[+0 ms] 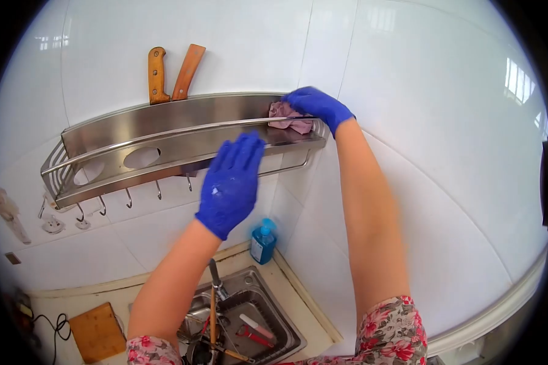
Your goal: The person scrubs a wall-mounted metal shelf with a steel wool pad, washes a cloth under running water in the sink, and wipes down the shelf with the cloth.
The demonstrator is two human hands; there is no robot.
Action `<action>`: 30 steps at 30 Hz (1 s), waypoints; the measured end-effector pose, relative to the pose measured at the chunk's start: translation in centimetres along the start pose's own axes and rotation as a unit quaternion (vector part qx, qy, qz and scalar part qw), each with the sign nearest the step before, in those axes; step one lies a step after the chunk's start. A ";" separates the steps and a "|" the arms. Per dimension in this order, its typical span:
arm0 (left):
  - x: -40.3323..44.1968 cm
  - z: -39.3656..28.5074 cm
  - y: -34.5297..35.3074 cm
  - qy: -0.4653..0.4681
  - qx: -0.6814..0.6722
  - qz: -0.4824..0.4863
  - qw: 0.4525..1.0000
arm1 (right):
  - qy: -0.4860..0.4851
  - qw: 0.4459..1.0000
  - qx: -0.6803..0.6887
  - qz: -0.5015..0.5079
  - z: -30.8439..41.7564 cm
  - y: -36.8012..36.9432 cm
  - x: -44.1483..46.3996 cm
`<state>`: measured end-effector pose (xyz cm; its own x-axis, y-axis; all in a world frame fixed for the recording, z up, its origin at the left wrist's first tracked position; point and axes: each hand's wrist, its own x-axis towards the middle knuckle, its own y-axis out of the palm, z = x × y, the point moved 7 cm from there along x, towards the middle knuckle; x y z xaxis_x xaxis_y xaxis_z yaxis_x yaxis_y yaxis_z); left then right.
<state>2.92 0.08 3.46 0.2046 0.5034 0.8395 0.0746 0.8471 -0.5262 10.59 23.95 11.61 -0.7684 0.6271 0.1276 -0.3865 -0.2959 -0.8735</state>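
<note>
The right hand (323,109), in a blue glove, is on the pink cloth (292,121) at the right end of the metal shelf (219,111); whether its fingers are clamped on the cloth cannot be told. The left hand (230,185), gloved, is flat at frame center, fingers extended. Two wooden handles (157,74) project above the shelf, upper left. A soap bottle (262,246) stands beside the sink (281,310), lower center.

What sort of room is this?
Probably a kitchen corner: there is a steel sink below, a wooden board on the counter, and what look like knife handles sticking up at the wall rack.
</note>
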 end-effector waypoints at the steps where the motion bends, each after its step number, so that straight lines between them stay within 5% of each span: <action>1: 0.4 -0.4 0.8 0.001 0.005 0.003 1.000 | -0.079 0.969 0.152 -0.179 1.3 -1.2 -2.8; 2: 1.2 -0.5 1.7 -0.003 -0.028 0.007 1.000 | -0.153 0.878 0.294 -0.345 1.4 -2.0 -6.2; 3: 2.1 -0.5 2.4 -0.006 -0.062 0.010 0.998 | -0.182 0.825 0.272 -0.460 1.1 -1.7 -9.2; 4: 2.8 -0.6 3.0 -0.006 -0.060 0.010 0.998 | -0.160 0.819 0.086 -0.544 1.6 -1.0 -12.5; 6: 4.3 -0.4 4.0 -0.017 -0.013 0.010 1.000 | -0.111 0.810 0.030 -0.575 0.4 3.7 -14.1; 7: 5.0 -0.2 4.6 -0.016 -0.010 0.010 1.000 | -0.048 0.861 0.003 -0.506 -0.1 5.6 -13.0; 8: 5.6 -0.1 5.6 -0.012 -0.014 0.040 0.999 | -0.191 0.825 -0.076 -0.527 0.0 6.8 -12.1; 11: 7.4 0.5 7.1 -0.020 -0.024 0.097 0.995 | -0.231 0.787 -0.159 -0.549 0.7 5.8 -9.5; 13: 7.9 0.9 7.9 -0.036 -0.031 0.128 0.991 | -0.189 0.923 -0.105 -0.318 0.8 5.3 -5.7; 17: 7.5 2.2 9.5 -0.065 0.058 0.225 0.970 | -0.133 0.933 -0.255 -0.216 2.1 4.4 -1.4; 18: 7.2 2.4 9.1 -0.078 0.074 0.211 0.971 | -0.131 0.934 -0.252 -0.217 2.3 4.2 -0.4; 20: 6.1 2.7 8.6 -0.085 0.088 0.206 0.971 | 0.107 0.958 -0.179 -0.196 -0.6 4.3 0.8; 22: 5.8 3.2 7.3 -0.085 0.081 0.151 0.981 | 0.100 0.956 -0.166 -0.221 -0.6 4.9 1.3; 24: 5.8 3.0 7.2 -0.075 0.076 0.144 0.984 | -0.179 0.952 -0.043 -0.245 2.6 7.3 2.0; 28: 5.2 3.2 6.8 -0.083 0.064 0.137 0.985 | -0.132 0.956 -0.100 -0.242 3.7 7.9 1.4; 30: 5.1 3.0 6.7 -0.061 0.066 0.104 0.991 | -0.024 0.964 -0.083 -0.251 2.5 6.8 -0.7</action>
<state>1.50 8.79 4.61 0.0829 0.6794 0.7291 -0.0875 0.7337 -0.6738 7.20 19.66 6.76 -0.5298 0.6260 0.5722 -0.6316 0.1590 -0.7588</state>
